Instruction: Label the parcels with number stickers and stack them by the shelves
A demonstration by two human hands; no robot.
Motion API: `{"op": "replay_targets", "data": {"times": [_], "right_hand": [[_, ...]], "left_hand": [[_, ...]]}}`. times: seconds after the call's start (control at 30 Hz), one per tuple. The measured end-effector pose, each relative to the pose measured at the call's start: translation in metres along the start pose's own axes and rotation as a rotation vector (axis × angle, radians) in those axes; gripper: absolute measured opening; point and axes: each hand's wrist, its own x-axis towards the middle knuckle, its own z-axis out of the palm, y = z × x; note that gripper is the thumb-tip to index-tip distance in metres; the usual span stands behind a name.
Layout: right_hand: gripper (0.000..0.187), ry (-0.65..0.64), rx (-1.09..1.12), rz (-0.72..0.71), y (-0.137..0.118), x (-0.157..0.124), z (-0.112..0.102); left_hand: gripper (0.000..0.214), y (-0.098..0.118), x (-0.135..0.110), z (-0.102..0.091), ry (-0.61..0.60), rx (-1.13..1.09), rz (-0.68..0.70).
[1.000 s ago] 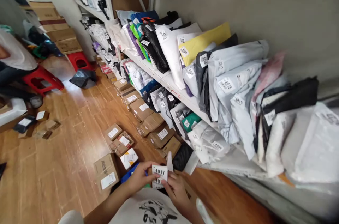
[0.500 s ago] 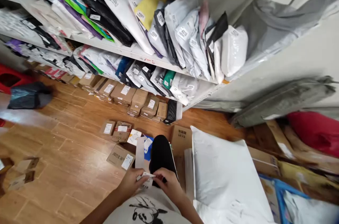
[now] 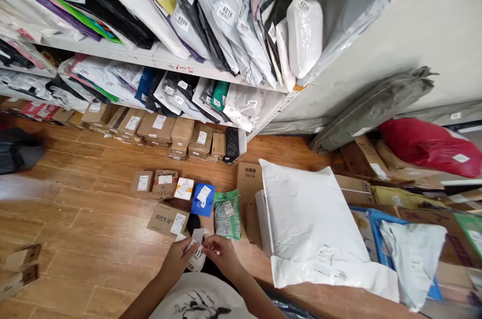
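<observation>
In front of my shirt, my left hand (image 3: 179, 257) is closed on a white strip of printed number labels (image 3: 196, 259). The strip hangs below the fingers with large black digits showing, and a blank pale end sticks up. My right hand (image 3: 221, 254) is pinched at the strip's right edge; its fingertips partly overlap the paper. Just beyond my hands on the floor lie a brown carton (image 3: 167, 219), a blue parcel (image 3: 203, 199), a small white box (image 3: 184, 188) and a green packet (image 3: 227, 214), each bearing a white label.
Shelves ahead hold many numbered mailing bags (image 3: 226, 12). A row of brown boxes (image 3: 156, 127) lines the floor beneath. To my right, a big white mailing bag (image 3: 305, 223) rests on cartons. A red bag (image 3: 429, 147) and a long grey-green roll (image 3: 372, 110) lie farther right.
My view has shifted nearer the shelf's right end. The black-clad leg has lowered, exposing the green packet. The label strip has turned, so its printed digits show, and both hands remain at it.
</observation>
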Motion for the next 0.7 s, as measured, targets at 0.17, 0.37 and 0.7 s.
{"op": "replay_targets", "data": {"times": [0.17,0.37,0.7], "right_hand": [[0.042,0.117,0.057,0.043,0.046,-0.009,-0.003],[0.039,0.103,0.084,0.079,0.112,-0.026,-0.001],[0.053,0.230,0.179,0.137,0.209,0.021,0.058]], "left_hand": [[0.056,-0.037,0.002,0.028,-0.123,-0.264,-0.114],[0.063,-0.097,0.011,0.068,-0.006,-0.207,-0.184],[0.055,-0.178,0.068,0.044,0.032,0.073,-0.173]]}}
